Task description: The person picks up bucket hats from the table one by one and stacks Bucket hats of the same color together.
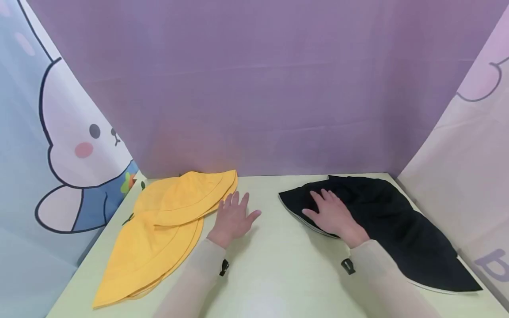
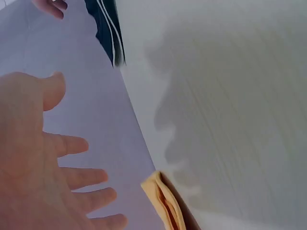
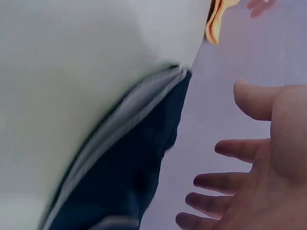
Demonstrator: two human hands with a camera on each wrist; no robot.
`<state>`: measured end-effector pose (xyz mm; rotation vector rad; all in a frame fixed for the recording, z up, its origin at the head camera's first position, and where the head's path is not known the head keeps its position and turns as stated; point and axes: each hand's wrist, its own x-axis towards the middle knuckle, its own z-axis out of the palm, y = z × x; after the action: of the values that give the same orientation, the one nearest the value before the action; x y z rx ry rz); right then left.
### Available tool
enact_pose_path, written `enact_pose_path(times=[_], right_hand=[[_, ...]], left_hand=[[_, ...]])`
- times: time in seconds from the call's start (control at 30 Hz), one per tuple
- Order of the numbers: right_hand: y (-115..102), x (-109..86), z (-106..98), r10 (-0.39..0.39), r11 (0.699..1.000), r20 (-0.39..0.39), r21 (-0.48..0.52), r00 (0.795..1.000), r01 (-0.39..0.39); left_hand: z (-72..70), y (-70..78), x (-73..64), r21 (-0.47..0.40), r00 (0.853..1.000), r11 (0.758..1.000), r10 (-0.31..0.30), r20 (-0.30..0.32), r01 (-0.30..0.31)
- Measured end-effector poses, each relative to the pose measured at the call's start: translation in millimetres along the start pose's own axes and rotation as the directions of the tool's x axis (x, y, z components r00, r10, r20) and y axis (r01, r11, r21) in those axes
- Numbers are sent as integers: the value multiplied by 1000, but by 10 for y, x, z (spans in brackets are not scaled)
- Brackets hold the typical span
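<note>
Two yellow bucket hats lie folded flat on the left of the table, the upper hat (image 1: 191, 196) overlapping the lower hat (image 1: 147, 256). Beside their brims my left hand (image 1: 232, 218) hovers with spread fingers, holding nothing; in the left wrist view the same hand (image 2: 38, 158) is apart from a yellow brim edge (image 2: 165, 201). To the right lie black hats (image 1: 397, 225) with pale-edged brims, also flat and overlapping. Over the left black brim (image 1: 294, 198) is my right hand (image 1: 332, 214), fingers extended. The right wrist view shows that hand (image 3: 259, 167) empty, above the black cloth (image 3: 129, 167).
The pale table (image 1: 270, 274) runs between the two groups of hats. A purple cloth backdrop (image 1: 254, 88) rises at its far edge. Printed curtains stand at both sides, the left curtain (image 1: 24, 132) with a cartoon animal, the right curtain (image 1: 469, 176) in pale pink.
</note>
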<state>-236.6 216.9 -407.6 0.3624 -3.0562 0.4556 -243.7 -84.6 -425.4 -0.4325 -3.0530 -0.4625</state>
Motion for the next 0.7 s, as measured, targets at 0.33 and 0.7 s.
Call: enact_pose_path(times=[0.33, 0.7], right_hand=[[514, -141, -245, 30, 998, -41, -46, 999, -32], [1078, -409, -511, 100, 992, -43, -73, 994, -103]], left_hand=[[128, 452, 201, 31, 987, 987, 160, -9, -159], [211, 1032, 495, -149, 978, 971, 198, 69, -186]])
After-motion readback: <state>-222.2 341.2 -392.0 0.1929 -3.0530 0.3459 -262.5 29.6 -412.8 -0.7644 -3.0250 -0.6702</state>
